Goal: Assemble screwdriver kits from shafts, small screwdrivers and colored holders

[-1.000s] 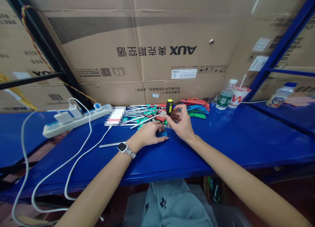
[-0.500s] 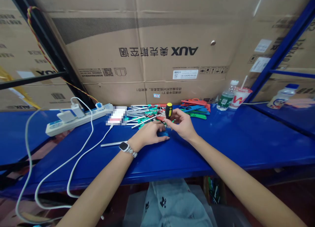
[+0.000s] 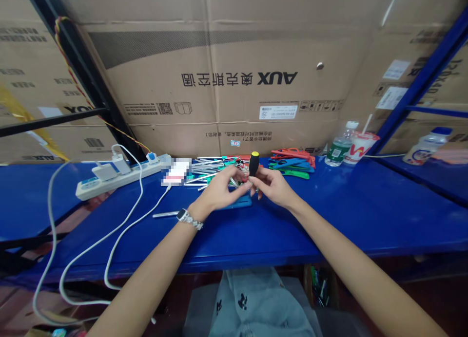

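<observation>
A black and yellow screwdriver (image 3: 254,164) stands upright, handle up, between my hands. My right hand (image 3: 275,185) is closed with its fingertips at the lower end of the handle. Close by on the left, my left hand (image 3: 224,187) has thumb and fingers pinched together near the screwdriver's shaft; what lies between them is too small to make out. Below my left hand a blue plastic piece (image 3: 244,200) lies on the table, near a metal rod (image 3: 164,214). Behind the hands is a pile of metal rods with green parts (image 3: 204,167).
Red, blue and green plastic pieces (image 3: 292,162) lie right of the pile. A bottle (image 3: 339,144) and a cup (image 3: 360,147) stand at the back right of the blue table (image 3: 347,215). At left are a power strip (image 3: 120,177), white cables and a blurred phone (image 3: 177,171).
My left hand has risen off the blue piece and closed its fingers beside the screwdriver, uncovering more of that piece. The view has shifted slightly.
</observation>
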Demonstrator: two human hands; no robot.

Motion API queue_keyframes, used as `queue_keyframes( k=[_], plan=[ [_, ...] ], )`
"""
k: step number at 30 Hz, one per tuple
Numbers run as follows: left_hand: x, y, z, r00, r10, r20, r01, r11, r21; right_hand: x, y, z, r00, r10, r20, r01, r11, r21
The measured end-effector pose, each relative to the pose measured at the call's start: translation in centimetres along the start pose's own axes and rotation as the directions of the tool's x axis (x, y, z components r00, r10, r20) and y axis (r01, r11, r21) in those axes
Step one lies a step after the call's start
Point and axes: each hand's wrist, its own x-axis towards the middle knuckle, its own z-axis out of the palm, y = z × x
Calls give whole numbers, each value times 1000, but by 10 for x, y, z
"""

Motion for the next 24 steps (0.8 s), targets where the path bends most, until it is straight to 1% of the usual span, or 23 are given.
queue_keyframes(
  k=[1,2,4,5,7,8,9,11,14,16,17,19,22,24],
  plan=[
    [6,3,-4,996,-33,-78,27,996,-84,0,0,0,1000,1,8,-1,1000,-1],
    [12,6,-7,991,-65,-117,45,984,-173,0,0,0,1000,4,17,-4,1000,-3],
    [26,13,-13,993,-70,-100,34,947,-320,0,-1,1,1000,11,24,-11,1000,-14],
    [33,16,-14,996,-67,-56,42,927,-373,0,-1,1,1000,12,18,-11,1000,-21],
    [42,18,-13,998,-58,-1,52,896,-440,0,-2,4,1000,7,-2,-7,1000,-26],
    [45,18,-11,998,-63,8,60,882,-468,0,-2,6,1000,2,-15,-2,1000,-23],
    [47,17,-8,997,-75,-6,62,868,-492,1,-1,9,999,-2,-33,1,1000,-15],
    [47,13,-2,988,-116,-97,47,846,-532,4,1,15,995,1,-97,1,1000,18],
    [46,7,6,942,-183,-282,4,844,-536,9,5,24,974,34,-225,-14,996,91],
    [45,5,8,917,-201,-344,-8,853,-521,11,8,27,969,42,-243,-10,991,131],
    [44,5,9,915,-198,-351,-12,858,-514,12,9,27,972,36,-232,-3,990,142],
    [42,8,8,932,-170,-322,-18,862,-507,11,8,25,980,20,-199,10,989,148],
    [36,12,3,974,-125,-189,3,843,-538,6,5,17,990,0,-144,18,993,118],
    [32,14,1,985,-120,-127,30,832,-554,2,2,12,995,-18,-94,26,996,91]
  ],
)
